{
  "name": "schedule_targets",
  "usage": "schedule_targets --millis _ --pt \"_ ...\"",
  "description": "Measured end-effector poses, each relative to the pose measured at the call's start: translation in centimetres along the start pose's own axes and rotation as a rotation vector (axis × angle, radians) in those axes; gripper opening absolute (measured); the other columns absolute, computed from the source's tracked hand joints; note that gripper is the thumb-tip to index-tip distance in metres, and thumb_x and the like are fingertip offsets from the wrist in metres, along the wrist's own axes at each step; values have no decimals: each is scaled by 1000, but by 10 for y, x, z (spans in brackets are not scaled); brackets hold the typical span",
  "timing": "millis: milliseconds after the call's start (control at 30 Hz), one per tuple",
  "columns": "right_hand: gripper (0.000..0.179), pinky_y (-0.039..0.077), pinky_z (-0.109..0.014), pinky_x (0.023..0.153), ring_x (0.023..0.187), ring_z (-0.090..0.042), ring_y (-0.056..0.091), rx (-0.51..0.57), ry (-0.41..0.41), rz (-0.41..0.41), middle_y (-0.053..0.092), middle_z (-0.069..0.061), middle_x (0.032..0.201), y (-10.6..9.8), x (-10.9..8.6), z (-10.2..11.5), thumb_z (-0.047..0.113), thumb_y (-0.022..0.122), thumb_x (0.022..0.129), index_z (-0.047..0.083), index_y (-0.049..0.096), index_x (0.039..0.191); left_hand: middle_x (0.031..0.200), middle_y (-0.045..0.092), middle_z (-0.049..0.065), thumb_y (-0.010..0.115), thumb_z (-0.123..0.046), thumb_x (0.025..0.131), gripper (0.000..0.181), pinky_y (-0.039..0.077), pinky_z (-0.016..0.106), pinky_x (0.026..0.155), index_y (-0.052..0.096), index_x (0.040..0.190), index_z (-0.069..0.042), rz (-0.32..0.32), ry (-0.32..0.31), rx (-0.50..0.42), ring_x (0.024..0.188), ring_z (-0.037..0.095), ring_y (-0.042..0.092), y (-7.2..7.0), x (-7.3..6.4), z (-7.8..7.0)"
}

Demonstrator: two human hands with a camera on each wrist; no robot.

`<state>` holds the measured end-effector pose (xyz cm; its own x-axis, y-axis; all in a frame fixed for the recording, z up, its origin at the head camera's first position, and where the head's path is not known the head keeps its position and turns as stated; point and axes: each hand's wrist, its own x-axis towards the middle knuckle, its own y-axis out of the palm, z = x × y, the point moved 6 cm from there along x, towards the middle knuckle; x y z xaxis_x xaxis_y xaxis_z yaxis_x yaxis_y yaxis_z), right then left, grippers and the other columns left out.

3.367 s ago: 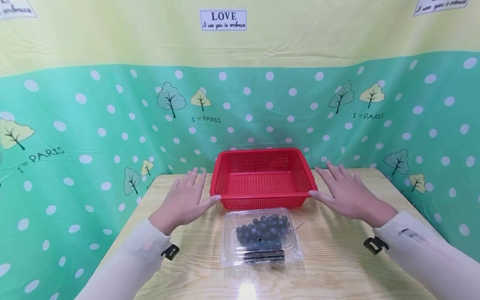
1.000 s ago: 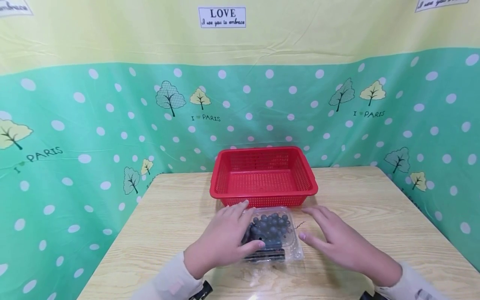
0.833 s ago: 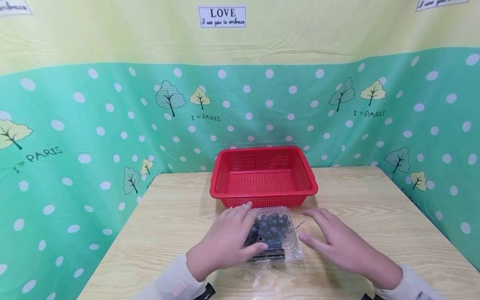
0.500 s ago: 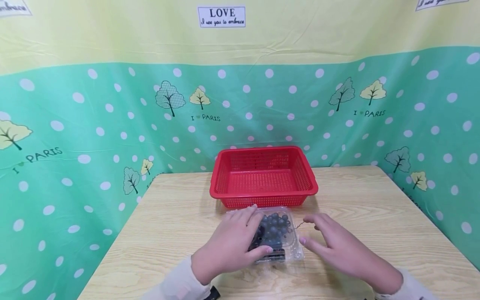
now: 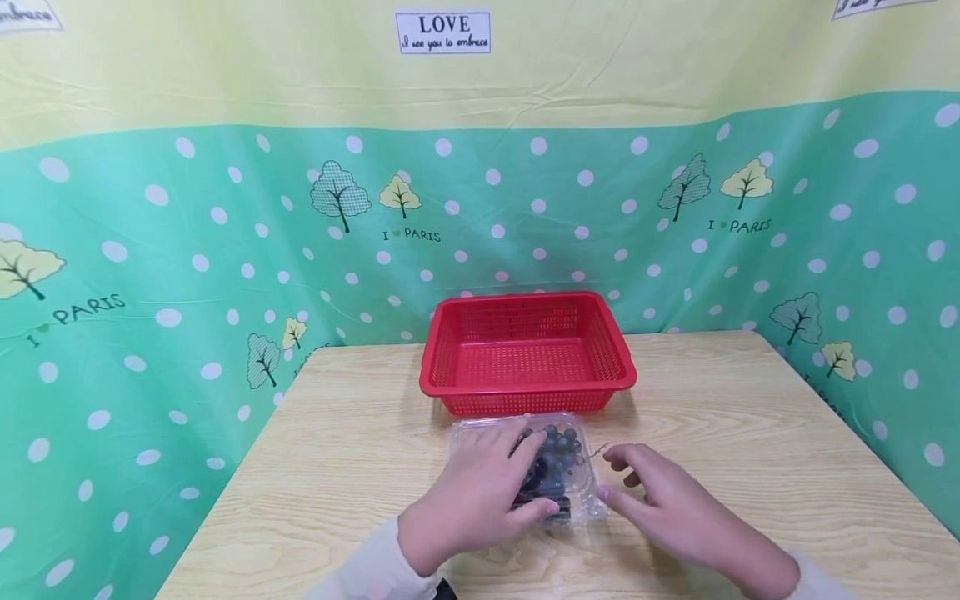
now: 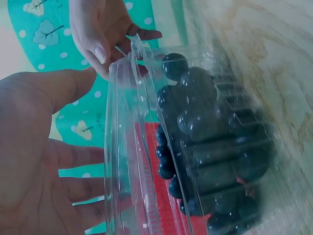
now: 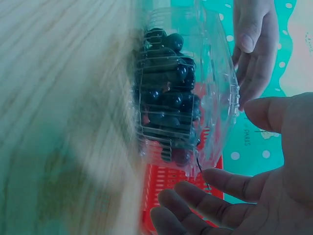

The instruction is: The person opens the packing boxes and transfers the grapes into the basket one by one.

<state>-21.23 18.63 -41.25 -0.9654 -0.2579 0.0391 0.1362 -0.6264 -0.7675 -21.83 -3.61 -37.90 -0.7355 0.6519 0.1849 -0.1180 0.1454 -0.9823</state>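
Note:
A clear plastic clamshell box (image 5: 588, 496) with dark grapes (image 5: 558, 443) inside stands on the table, its lid down. My left hand (image 5: 480, 487) lies over the lid with fingers spread, covering the box's left part. At the right edge is my right hand (image 5: 667, 504), thumb and index finger apart, with the other fingers bent. A thin grape stem (image 7: 201, 171) pokes out of the box beside the right index fingertip; whether they touch I cannot tell. In the left wrist view the grapes (image 6: 205, 132) show through the ribbed side wall.
Directly behind the box stands a red plastic basket (image 5: 525, 390) with nothing in it. All of this is on a light wooden table (image 5: 360, 417). A green and yellow patterned curtain (image 5: 525, 192) encloses the back and sides.
Both hands have come down from beside the basket to the box. Over the last second the left hand has slid rightward over the lid, and the right fingers have bent more near the stem.

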Motion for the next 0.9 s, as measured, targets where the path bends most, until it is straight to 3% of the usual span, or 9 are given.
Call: schedule_targets --millis 400,700,900 --pt "53 56 -26 78 100 -11 67 58 -2 13 67 -2 120 11 -2 -6 53 68 96 13 62 130 155 50 10 66 -63 92 79 38 50 119 50 151 -13 -92 71 20 145 27 47 1 5 -15" --pt "37 53 -23 71 89 -5 66 118 -13 49 68 7 105 18 -2 -9 51 66 98 17 65 113 154 52 11 70 -58 91 76 45 50 113 52 149 -14 -97 85 56 142 26 51 8 7 -24" --pt "26 51 -24 65 79 -5 64 183 -54 78 69 5 95 25 -3 -7 42 65 101 17 66 106 155 51 10 74 -55 89 74 44 52 115 52 148 -15 -90 98 46 143 28 50 12 8 -28"
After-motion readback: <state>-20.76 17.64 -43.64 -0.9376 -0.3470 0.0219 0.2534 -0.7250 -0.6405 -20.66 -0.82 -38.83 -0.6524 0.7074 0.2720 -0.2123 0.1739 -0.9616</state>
